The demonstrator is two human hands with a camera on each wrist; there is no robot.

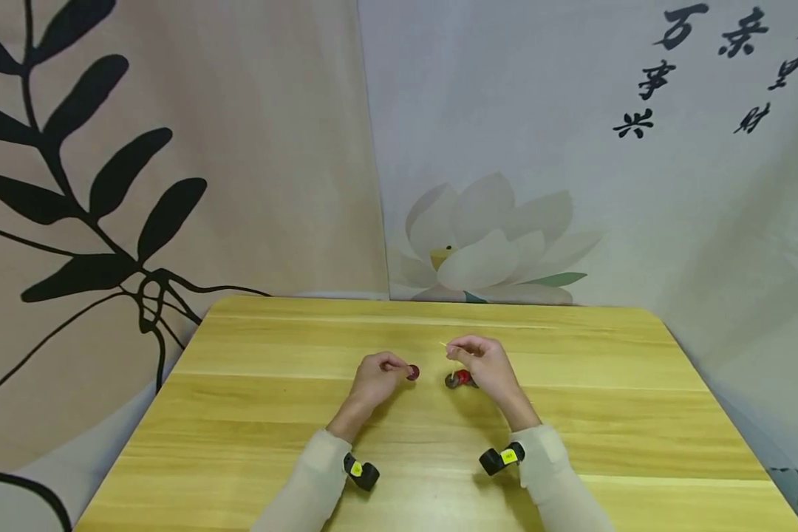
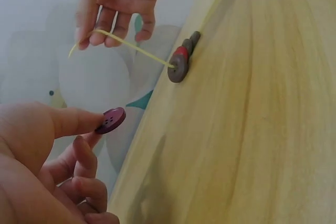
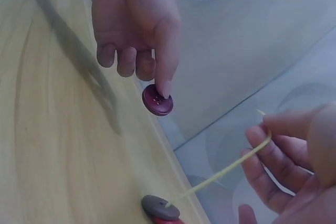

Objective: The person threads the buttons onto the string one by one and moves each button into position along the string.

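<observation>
My left hand (image 1: pixel 375 380) pinches a dark purple button (image 2: pixel 111 121) with several holes between thumb and forefinger, its face showing in both wrist views. Across from it, my right hand (image 1: pixel 482 362) pinches a yellow string (image 3: pixel 220 174) near its end, a short tip sticking out past the fingers. From there the string runs down through a hole in a grey-brown button (image 2: pixel 178 68). Behind that button a red button (image 2: pixel 181 52) and more grey ones are lined up on the string, beneath the right hand in the head view. The purple button is apart from the string.
A light wooden table (image 1: pixel 306 443) lies under both hands. Black wrist cameras with yellow labels are strapped over both sleeves (image 1: pixel 552 458). Behind the table hangs a pale curtain (image 1: pixel 286 148) printed with leaves, a lotus and dark characters.
</observation>
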